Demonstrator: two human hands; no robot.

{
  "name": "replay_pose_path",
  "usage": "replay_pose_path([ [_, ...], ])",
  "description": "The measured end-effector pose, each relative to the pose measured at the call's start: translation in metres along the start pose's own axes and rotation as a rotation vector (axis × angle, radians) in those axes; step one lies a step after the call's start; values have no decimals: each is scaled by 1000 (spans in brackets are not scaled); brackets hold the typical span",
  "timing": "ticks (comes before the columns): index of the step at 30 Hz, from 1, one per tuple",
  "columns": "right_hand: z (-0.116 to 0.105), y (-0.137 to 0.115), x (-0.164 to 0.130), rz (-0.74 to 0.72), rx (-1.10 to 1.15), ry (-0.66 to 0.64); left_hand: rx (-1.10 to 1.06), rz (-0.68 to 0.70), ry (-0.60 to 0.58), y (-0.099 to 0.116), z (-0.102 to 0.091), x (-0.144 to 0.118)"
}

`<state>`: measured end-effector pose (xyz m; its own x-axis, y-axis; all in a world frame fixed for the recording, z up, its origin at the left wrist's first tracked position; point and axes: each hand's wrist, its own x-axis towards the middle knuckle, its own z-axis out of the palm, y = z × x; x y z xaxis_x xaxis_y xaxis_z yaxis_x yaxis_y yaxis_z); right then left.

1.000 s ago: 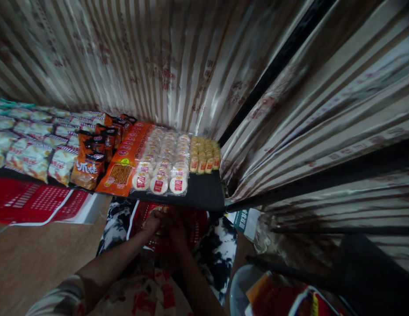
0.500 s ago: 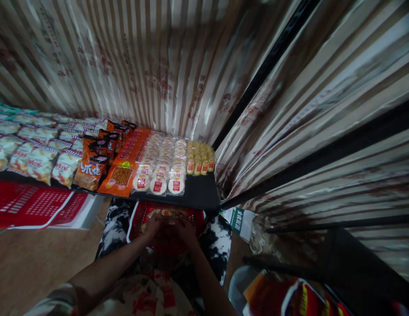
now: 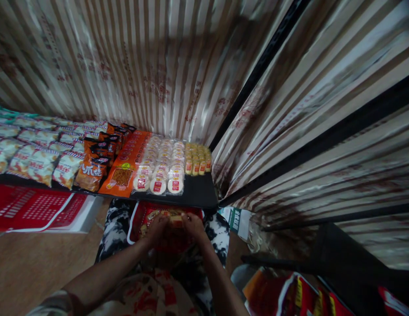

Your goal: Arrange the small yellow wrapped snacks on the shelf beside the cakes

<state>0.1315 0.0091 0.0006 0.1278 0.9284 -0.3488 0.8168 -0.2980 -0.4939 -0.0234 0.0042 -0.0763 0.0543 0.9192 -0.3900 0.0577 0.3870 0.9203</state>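
Note:
A small yellow wrapped snack (image 3: 175,220) is held level between my two hands, above the red basket (image 3: 133,224) on my lap. My left hand (image 3: 157,229) grips its left end, and my right hand (image 3: 193,227) pinches its right end. More wrapped snacks lie in the basket near my left hand, too dim to make out well. On the black shelf (image 3: 199,193) just beyond, similar yellow snacks (image 3: 197,159) stand in short rows. Beside them are rows of round white wrapped crackers (image 3: 158,185).
Further left on the shelf lie an orange snack bag (image 3: 120,175), brown bags (image 3: 91,172) and many white bags (image 3: 42,162). A red basket (image 3: 33,208) is below. Striped curtains (image 3: 151,66) and black poles (image 3: 257,74) close off the back and right. Red packages (image 3: 290,294) sit lower right.
My hands have lifted slightly and drawn apart, so the yellow snack between them shows more clearly. The view has shifted a little.

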Motion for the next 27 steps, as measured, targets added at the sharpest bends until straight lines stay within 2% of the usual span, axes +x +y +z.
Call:
replay_pose_path([
  [4, -4, 2, -1, 8, -20, -10, -32, 30, 26, 9, 3, -5],
  [10, -10, 5, -3, 41, -42, 7, -114, 72, -19, 27, 8, -15],
  [18, -8, 14, -7, 74, 161, 46, -72, 84, -3, 49, 13, -21],
  [25, -8, 17, -8, 68, 205, 29, -197, 57, -133, 54, 21, -23],
  [27, -9, 17, -7, 64, 187, 35, -180, 75, -130, 55, 22, -23],
])
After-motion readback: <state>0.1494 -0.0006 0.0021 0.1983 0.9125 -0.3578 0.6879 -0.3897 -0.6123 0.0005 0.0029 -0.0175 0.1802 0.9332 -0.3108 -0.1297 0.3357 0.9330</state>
